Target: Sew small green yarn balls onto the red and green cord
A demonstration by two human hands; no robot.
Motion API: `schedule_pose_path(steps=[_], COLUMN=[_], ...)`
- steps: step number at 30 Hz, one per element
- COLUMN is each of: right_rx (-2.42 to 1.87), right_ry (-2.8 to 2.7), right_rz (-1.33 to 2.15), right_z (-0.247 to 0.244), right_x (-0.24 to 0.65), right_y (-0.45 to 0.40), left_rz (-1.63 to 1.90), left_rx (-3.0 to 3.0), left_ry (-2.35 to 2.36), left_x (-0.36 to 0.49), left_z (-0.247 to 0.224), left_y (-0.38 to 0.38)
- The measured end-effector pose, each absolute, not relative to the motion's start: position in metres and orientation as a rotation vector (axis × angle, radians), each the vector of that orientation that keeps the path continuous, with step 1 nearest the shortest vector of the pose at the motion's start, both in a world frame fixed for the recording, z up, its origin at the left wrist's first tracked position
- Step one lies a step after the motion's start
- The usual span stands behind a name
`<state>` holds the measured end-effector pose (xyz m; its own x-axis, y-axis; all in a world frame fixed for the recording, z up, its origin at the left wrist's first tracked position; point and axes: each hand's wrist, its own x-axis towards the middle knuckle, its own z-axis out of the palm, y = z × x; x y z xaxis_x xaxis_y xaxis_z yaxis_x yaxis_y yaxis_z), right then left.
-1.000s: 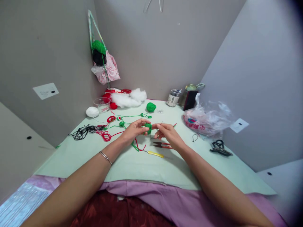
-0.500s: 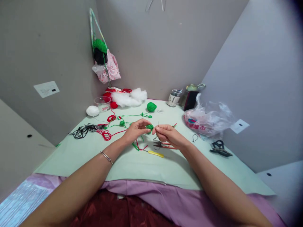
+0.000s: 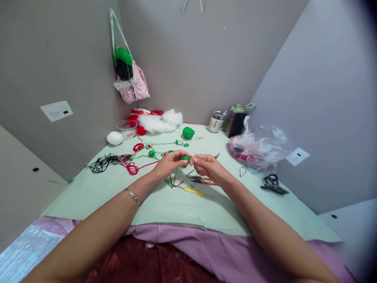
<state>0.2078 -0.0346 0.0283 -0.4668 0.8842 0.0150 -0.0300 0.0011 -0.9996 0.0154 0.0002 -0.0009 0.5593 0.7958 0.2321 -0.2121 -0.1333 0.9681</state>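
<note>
Green piece: sitting in front of the person, above the middle of the table; the small green yarn piece [image 3: 185, 158] is showing between the fingers of the left hand.
Left hand: the left hand [image 3: 171, 163] is pinching the green piece between thumb and fingers.
Right hand: the right hand [image 3: 208, 166] is pressing thumb and forefinger together just beside the green piece, its other fingers curling in; anything between the tips is too small to tell.
Dark thread: the dark thread [image 3: 191, 175] is hanging in a loose loop below the right fingertips.
Scissors: the red-handled scissors [image 3: 203, 181] are lying below the right hand, partly hidden by it.
Hook: the yellow-handled hook [image 3: 193, 191] is lying nearer the person than the scissors.
Yarn: the green yarn ball [image 3: 188, 133] is resting beyond the hands; the black yarn [image 3: 107, 163] is lying tangled at the left, with the red yarn [image 3: 129, 168] looping beside it.
Stuffing: the white stuffing [image 3: 159, 122] is lying at the back, near the clear plastic cup [image 3: 127, 130].
Bag: the plastic bag [image 3: 255, 149] is slumping at the right, in front of the phone [image 3: 237, 125].
</note>
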Motion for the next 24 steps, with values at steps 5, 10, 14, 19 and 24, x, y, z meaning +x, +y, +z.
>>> schedule_pose_path(steps=[5, 10, 14, 19, 24], right_rx=[-0.927, -1.055, -1.158, -1.198, -1.179], right_ry=[-1.535, -1.773, -1.594, -1.521, -1.682], right_rz=[1.531, 1.243, 0.984, 0.804, 0.718], right_z=[0.035, 0.048, 0.048, 0.044, 0.044], right_x=[0.207, 0.215, 0.228, 0.235, 0.216], right_y=[-0.037, -0.040, -0.031, -0.024, -0.038], left_rz=[0.925, 0.919, 0.941, 0.986, 0.957], left_rx=[1.464, 1.304, 1.112, 1.076, 1.143], left_ry=[0.507, 0.483, 0.465, 0.516, 0.543], left_x=[0.016, 0.013, 0.008, 0.005, 0.007], left_z=[-0.002, -0.004, 0.000, 0.006, 0.007], left_y=[0.001, 0.002, 0.004, 0.003, 0.002])
